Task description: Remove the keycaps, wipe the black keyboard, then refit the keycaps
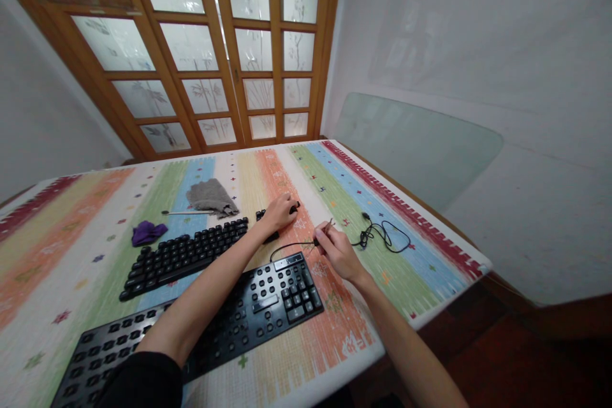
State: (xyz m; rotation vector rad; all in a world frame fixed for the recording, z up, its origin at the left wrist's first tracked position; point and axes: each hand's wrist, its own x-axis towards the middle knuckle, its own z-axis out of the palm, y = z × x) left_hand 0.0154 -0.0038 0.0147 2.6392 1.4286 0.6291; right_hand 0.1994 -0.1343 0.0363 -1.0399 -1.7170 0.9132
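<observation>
A black keyboard [239, 325] lies across the front of the table, most of its keys stripped to bare switches; the number pad at its right end still carries several keycaps. Beyond it, removed black keycaps [191, 248] stand in rows. My left hand [281, 212] reaches over the keyboard to the right end of these rows, fingers closed on a black keycap [293, 208]. To the right of the keyboard, my right hand [336, 250] is closed around a small tool with thin wire prongs [327, 225], which looks like a keycap puller. My fingers hide its grip.
The keyboard's black cable [382, 229] lies coiled on the right. Behind the keycaps are a grey cloth [211, 196], a thin white stick with a dark tip [184, 212] and a purple cloth [148, 233]. A striped tablecloth [392, 268] covers the table.
</observation>
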